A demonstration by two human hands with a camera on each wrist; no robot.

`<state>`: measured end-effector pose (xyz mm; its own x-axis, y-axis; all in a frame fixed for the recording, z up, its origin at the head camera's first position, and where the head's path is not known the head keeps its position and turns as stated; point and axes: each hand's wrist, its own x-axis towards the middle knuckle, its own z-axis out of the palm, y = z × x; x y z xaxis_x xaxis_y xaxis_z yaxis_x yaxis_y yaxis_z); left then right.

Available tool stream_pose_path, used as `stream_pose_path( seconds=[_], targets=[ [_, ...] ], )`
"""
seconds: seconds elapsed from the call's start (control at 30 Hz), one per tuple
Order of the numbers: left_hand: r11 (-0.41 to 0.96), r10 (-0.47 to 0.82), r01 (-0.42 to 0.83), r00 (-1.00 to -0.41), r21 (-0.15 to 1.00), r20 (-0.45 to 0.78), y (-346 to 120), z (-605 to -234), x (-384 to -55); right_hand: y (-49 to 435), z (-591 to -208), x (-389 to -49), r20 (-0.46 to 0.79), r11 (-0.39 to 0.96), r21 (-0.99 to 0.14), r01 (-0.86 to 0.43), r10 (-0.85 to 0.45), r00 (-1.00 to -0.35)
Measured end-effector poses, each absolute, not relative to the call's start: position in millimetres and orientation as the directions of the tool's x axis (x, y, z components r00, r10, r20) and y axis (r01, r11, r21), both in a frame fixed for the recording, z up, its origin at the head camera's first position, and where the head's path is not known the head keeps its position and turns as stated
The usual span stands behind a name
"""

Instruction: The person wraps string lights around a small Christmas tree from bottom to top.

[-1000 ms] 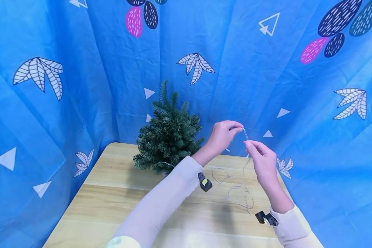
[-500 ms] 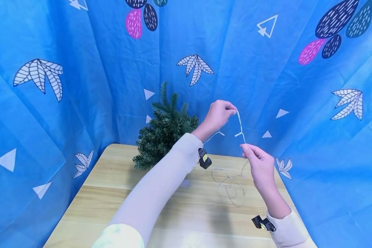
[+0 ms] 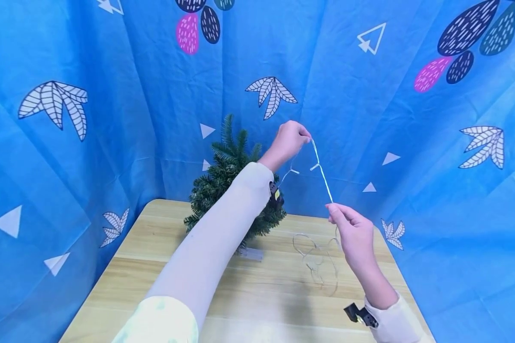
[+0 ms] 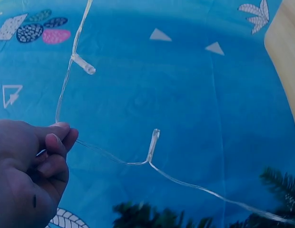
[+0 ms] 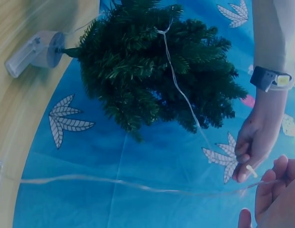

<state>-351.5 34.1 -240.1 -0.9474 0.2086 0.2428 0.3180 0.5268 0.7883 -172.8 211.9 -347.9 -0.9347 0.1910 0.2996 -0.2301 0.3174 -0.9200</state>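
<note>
A string of fairy lights with clear wire and small clear bulbs (image 4: 84,64) runs between both hands. My left hand (image 3: 289,138), raised to the right of the small artificial Christmas tree (image 3: 219,190), pinches the wire between thumb and fingertips. From there the wire dips to another bulb (image 4: 153,145) and continues towards the tree's branches (image 5: 152,61). Lower and farther right, my right hand (image 3: 355,231) pinches the same string between thumb and forefinger. The stretch between the hands slants down, almost straight. Below the right hand, loose wire (image 3: 302,252) lies in loops on the table.
By the tree's round base (image 5: 48,50) sits a pale translucent box (image 5: 23,58) on the wooden table (image 3: 154,247). A blue patterned curtain (image 3: 347,119) hangs behind and along both sides of the table.
My left hand has risen and moved left towards the tree, drawing the string out between the hands. The right hand has shifted slightly left and down, and the loops on the table have shifted.
</note>
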Motion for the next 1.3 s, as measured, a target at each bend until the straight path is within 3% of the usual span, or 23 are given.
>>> stream_pose_path(
  seconds=[0.5, 1.0, 1.13, 1.3],
  targets=[
    [0.723, 0.061, 0.249, -0.952, 0.645, 0.299, 8, -238, -367, 209, -340, -191, 0.358, 0.300, -0.905, -0.301, 0.156, -0.921],
    [0.836, 0.127, 0.263, -0.947, 0.482, 0.296, 0, -246, -359, 208, -317, -256, 0.362, 0.223, -0.920, -0.322, 0.168, -0.917],
    [0.823, 0.156, 0.280, -0.948, 0.494, 0.277, 1, -244, -356, 204, -314, -271, 0.340, 0.197, -0.931, -0.307, 0.168, -0.925],
    [0.731, 0.272, 0.328, -0.944, 0.599, 0.185, 8, -237, -352, 197, -312, -285, 0.335, 0.203, -0.932, -0.301, 0.162, -0.928]
  ],
)
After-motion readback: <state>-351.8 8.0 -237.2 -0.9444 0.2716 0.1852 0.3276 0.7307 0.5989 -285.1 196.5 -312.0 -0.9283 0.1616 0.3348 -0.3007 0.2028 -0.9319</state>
